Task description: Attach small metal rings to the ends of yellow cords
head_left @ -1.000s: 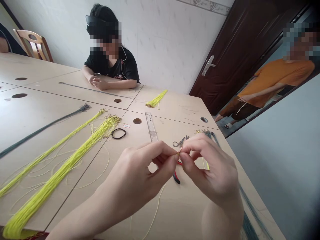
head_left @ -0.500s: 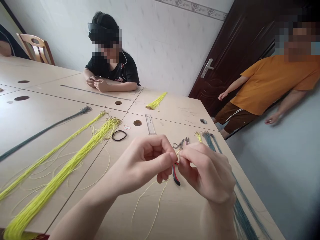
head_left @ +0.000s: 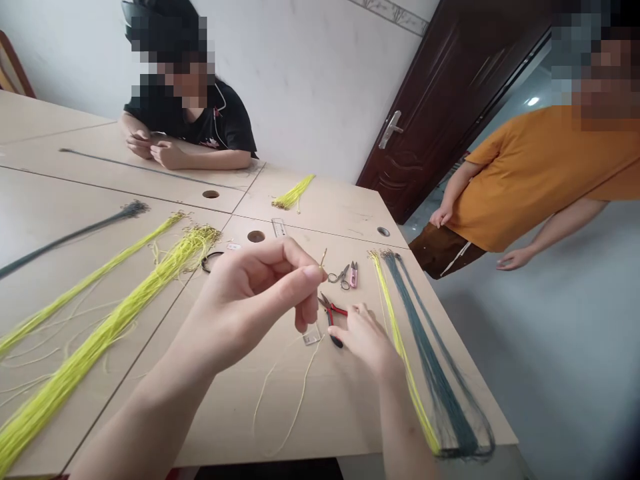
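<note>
Cord end (head_left: 324,256) pinched in left hand (head_left: 257,303); right hand (head_left: 367,339) at pliers (head_left: 329,307), grip unclear;
possible drop from loosened left pinch during pliers handling

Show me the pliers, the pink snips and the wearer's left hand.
Pliers (head_left: 329,307): head view, near the pivot.
Pink snips (head_left: 354,277): head view, on the pink body.
Left hand (head_left: 244,303): head view, near the thumb's base.

We're getting soft, even light over the table (head_left: 225,427), its left side gleaming palely. A faint shadow (head_left: 355,400) is falling beside the right arm (head_left: 400,407). Beyond the dark door (head_left: 435,87), a small light (head_left: 533,101) is glaring. We're seeing pixel blocks (head_left: 195,40) masking two heads (head_left: 167,47), while the lower right corner (head_left: 631,453) is sitting in darkness.
</note>
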The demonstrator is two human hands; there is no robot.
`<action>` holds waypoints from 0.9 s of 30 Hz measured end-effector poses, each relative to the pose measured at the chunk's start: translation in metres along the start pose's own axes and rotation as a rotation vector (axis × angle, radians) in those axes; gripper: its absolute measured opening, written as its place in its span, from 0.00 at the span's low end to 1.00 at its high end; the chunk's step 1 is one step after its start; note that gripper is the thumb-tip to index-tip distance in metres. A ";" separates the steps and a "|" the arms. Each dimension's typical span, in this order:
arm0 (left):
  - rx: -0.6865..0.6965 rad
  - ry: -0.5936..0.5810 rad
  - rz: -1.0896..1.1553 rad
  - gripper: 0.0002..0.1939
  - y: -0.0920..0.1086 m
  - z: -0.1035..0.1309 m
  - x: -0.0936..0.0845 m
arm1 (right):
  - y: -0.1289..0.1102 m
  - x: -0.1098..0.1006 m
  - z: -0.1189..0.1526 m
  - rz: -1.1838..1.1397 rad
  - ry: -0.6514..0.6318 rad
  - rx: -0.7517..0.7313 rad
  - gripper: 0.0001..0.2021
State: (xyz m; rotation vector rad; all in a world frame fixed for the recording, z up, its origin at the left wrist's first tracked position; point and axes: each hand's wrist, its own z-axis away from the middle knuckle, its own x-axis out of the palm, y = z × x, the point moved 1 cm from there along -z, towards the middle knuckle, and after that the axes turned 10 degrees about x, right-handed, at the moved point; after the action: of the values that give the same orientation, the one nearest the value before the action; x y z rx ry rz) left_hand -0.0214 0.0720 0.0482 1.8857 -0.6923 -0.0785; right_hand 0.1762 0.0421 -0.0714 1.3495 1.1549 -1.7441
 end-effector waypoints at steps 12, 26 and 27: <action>0.014 -0.029 -0.006 0.09 0.003 0.005 0.007 | 0.007 0.045 0.003 0.003 0.063 0.057 0.20; -0.032 -0.041 -0.067 0.09 0.002 0.009 0.014 | 0.018 0.033 0.054 -1.033 -0.286 0.076 0.15; -0.042 -0.055 -0.070 0.09 0.001 0.009 0.014 | 0.019 0.030 0.058 -1.121 -0.324 0.071 0.18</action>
State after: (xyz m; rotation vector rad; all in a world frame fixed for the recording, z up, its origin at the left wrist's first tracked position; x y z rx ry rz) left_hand -0.0137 0.0575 0.0491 1.8734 -0.6570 -0.1888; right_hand 0.1618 -0.0175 -0.0998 0.3375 1.8202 -2.6218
